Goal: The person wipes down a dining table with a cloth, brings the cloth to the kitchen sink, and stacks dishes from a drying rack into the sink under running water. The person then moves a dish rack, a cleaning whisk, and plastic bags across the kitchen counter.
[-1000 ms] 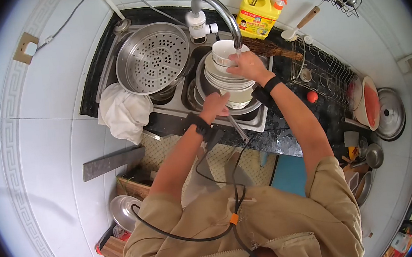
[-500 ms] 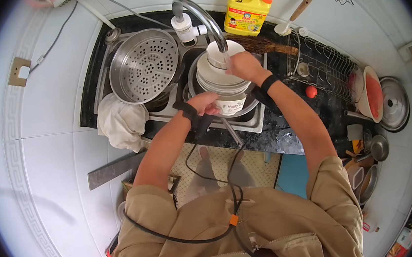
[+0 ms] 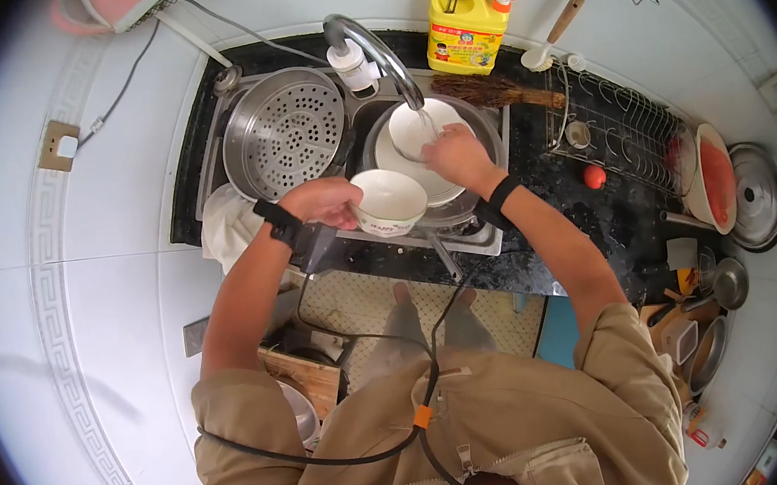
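My left hand (image 3: 327, 202) grips the rim of a white bowl (image 3: 389, 191) with lettering on its outside, held tilted in front of the sink's near edge. My right hand (image 3: 458, 155) is closed on the rim of another white bowl (image 3: 410, 126). Water from the curved metal faucet (image 3: 371, 43) runs into that bowl. Below it, white plates (image 3: 401, 162) sit in a metal pan (image 3: 492, 131) in the sink, its handle pointing toward me. The fingertips of both hands are partly hidden.
A perforated steamer pan (image 3: 284, 126) and a white cloth (image 3: 230, 225) lie left. Behind the sink are a yellow detergent jug (image 3: 469, 34) and a straw brush (image 3: 496, 92). A wire dish rack (image 3: 624, 117), a small red object (image 3: 594, 176) and a metal lid (image 3: 758, 197) are right.
My left hand has moved left and toward me with the lettered bowl, away from the plates. The right hand remains at its bowl under the water. The view has shifted slightly.
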A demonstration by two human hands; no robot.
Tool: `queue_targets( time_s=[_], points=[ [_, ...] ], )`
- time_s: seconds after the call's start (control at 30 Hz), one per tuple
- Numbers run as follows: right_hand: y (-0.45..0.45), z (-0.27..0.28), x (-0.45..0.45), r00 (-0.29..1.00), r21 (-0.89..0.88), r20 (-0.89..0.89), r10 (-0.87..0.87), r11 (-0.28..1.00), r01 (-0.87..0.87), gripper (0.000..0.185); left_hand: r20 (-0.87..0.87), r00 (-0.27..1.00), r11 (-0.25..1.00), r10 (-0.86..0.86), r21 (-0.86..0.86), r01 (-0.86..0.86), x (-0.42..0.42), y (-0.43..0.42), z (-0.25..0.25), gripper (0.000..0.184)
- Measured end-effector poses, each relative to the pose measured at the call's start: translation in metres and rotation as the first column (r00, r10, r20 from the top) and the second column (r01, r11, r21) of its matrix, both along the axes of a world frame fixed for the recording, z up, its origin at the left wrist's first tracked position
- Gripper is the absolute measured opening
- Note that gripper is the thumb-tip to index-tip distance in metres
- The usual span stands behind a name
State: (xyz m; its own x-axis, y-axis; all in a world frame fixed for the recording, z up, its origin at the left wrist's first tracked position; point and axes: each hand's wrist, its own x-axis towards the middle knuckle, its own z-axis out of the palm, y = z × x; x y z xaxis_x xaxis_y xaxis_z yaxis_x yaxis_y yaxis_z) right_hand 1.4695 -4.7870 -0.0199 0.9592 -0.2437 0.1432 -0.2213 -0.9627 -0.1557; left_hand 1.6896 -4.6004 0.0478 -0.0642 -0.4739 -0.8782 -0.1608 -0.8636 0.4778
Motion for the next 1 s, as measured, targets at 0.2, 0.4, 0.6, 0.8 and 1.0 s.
queue_targets(
  time_s=[0.2,0.4,0.6,0.8,1.0],
  points=[
    [0.027,0.002,-0.018,0.999,-0.173,-0.044,-0.006,0.985,-0.002,0.004,0.078,0.991,0.988,0.105,-0.122,-0.095,0.005,-0.008,0.038,0.034],
    [0.040,0.004,-0.043,0.998,-0.175,0.040,-0.054,0.983,0.061,0.008,0.074,0.949,0.916,0.307,-0.294,-0.274,-0.031,-0.054,0.010,0.031],
    [0.001,0.026,-0.105,0.947,-0.089,0.171,-0.271,0.953,0.289,0.008,0.066,0.929,0.876,0.364,-0.363,-0.317,-0.055,-0.076,-0.037,0.030],
    [-0.120,0.032,-0.113,0.880,-0.349,0.280,-0.383,0.814,0.465,0.010,0.177,0.888,0.830,0.425,-0.468,-0.304,-0.060,-0.073,-0.043,0.043],
    [-0.165,-0.003,-0.081,0.860,-0.432,-0.014,-0.510,0.779,0.454,0.015,0.129,0.865,0.804,0.484,-0.455,-0.382,-0.055,-0.038,-0.032,0.050]
  ],
)
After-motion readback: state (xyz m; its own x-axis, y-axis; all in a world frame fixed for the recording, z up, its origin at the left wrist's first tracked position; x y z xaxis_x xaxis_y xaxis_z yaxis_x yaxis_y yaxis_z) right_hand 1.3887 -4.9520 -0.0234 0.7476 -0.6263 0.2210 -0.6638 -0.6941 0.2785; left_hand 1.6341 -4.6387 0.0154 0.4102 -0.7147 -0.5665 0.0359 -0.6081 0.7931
